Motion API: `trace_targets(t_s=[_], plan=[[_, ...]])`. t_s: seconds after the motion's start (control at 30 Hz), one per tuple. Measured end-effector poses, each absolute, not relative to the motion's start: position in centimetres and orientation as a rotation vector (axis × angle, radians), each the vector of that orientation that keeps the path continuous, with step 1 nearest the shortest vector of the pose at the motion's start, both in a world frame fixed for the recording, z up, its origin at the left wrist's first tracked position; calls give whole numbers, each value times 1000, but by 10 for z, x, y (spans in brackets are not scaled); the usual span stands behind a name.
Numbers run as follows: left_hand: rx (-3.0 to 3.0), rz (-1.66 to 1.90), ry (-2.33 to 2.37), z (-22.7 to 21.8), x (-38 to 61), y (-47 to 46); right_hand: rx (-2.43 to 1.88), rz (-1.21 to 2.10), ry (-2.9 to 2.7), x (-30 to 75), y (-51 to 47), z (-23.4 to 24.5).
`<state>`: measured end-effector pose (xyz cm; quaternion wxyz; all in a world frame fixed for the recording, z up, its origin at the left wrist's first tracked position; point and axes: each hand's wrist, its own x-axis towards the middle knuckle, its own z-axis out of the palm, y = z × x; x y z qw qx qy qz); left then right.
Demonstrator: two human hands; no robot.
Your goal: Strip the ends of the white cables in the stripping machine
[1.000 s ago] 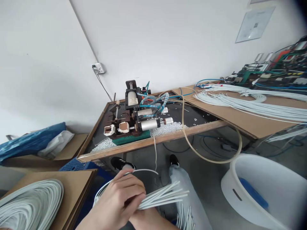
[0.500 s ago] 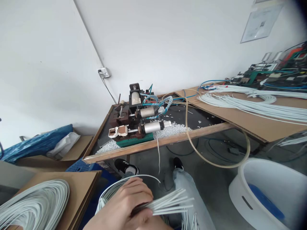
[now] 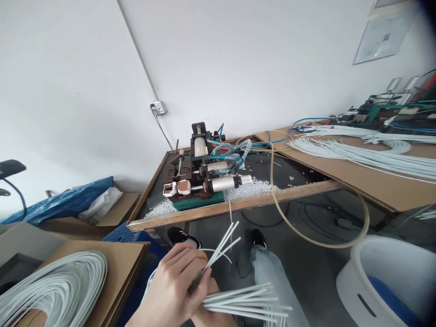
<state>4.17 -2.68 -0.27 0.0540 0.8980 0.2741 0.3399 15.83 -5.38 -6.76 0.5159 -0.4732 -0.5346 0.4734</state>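
As the person's left hand (image 3: 180, 279) pinches a few white wires (image 3: 223, 245) pointing upward, I see a thicker bundle (image 3: 245, 302) fan out below, beside the mostly hidden right hand (image 3: 213, 315), whose grip I cannot tell. Ahead, the raised rim of the table (image 3: 204, 211) pens in white scraps (image 3: 254, 188) around a machine (image 3: 223, 183). At right, a white tub (image 3: 350, 290) holds something blue (image 3: 391, 297); at left, a coil (image 3: 81, 277) lies on cardboard (image 3: 127, 268).
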Motion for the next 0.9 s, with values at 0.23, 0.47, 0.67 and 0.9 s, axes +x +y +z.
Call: trace_targets(t_s=[0.23, 0.47, 0.67, 0.9], plan=[[2261, 757, 871, -5, 28, -25, -1094, 1146, -1263, 156, -52, -65], [1990, 760, 1028, -11, 18, -21, -975, 1228, -1223, 154, -45, -64], [2125, 472, 862, 2, 11, -21, -890, 1326, -1197, 153, -61, -66], [1881, 609, 921, -4, 7, -20, -891, 1410, -1041, 147, -76, -68]])
